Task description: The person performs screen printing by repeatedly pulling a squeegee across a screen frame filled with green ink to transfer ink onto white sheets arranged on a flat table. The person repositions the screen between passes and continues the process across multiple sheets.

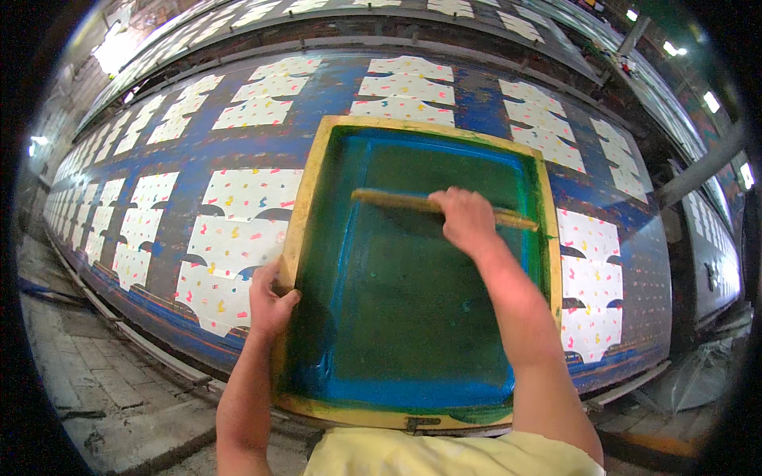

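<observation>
A large screen-printing frame (314, 176) with yellowish wooden sides lies on the long table before me. Its mesh (413, 317) is dark green, bordered in blue. My right hand (464, 218) is closed around the middle of a wooden squeegee (389, 198), which spans most of the mesh's width in the far half of the frame. At the frame's left side, my left hand (272, 297) grips the wooden edge, thumb over the top and fingers on the outer side. Whatever lies under the frame is hidden.
White cut fabric pieces (246, 194) with small coloured prints lie in rows along the blue-stained table (262, 151). More pieces (591, 278) lie right of the frame. A grey pole (698, 166) rises at the right, near another long table. Paved floor (103, 357) shows lower left.
</observation>
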Available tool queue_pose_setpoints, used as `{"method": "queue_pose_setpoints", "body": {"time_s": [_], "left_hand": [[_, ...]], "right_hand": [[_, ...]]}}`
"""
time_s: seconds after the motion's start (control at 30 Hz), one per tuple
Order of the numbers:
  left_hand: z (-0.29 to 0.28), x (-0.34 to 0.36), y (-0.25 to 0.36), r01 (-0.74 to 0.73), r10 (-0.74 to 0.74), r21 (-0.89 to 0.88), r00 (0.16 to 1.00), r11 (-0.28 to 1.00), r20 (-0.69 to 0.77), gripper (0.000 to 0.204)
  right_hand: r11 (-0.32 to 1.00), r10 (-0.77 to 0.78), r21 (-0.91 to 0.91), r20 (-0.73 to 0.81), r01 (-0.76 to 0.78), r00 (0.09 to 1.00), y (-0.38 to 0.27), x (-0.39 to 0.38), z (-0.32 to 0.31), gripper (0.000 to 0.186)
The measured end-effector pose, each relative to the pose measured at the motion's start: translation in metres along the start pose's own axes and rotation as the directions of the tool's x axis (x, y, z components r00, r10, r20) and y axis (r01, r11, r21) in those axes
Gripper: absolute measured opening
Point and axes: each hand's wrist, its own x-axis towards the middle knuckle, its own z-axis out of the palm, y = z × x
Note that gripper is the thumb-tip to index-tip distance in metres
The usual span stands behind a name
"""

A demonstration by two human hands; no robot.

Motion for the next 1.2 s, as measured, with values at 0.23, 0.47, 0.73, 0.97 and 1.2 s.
{"method": "queue_pose_setpoints", "body": {"time_s": [0.23, 0.47, 0.73, 0.97, 1.2], "left_hand": [[-0.001, 0.002, 0.009, -0.118, 0.12, 0.103, 0.993, 0.988, -0.015, 0.084], [-0.003, 0.003, 0.009, -0.173, 0.173, 0.172, 0.985, 0.97, 0.017, 0.082], [0.003, 0.005, 0.016, -0.083, 0.085, 0.098, 0.996, 0.992, -0.016, 0.081], [0.002, 0.007, 0.008, -0.059, 0.059, 0.131, 0.998, 0.99, 0.003, 0.075], [0.002, 0.008, 0.012, -0.106, 0.106, 0.211, 0.994, 0.972, 0.009, 0.071]], "right_hand": [[0.997, 0.08, 0.01, 0.062, -0.081, 0.995, 0.076, 0.119, 0.014, 0.044], [0.998, 0.06, -0.037, 0.1, -0.057, 0.993, 0.105, 0.149, 0.019, 0.041], [0.999, -0.011, 0.048, 0.315, -0.004, 0.949, 0.062, 0.096, -0.025, 0.034], [0.994, -0.068, 0.097, 0.282, 0.042, 0.957, -0.032, -0.062, -0.05, 0.022], [0.992, -0.062, 0.12, 0.306, 0.026, 0.95, -0.126, -0.201, -0.076, 0.04]]}}
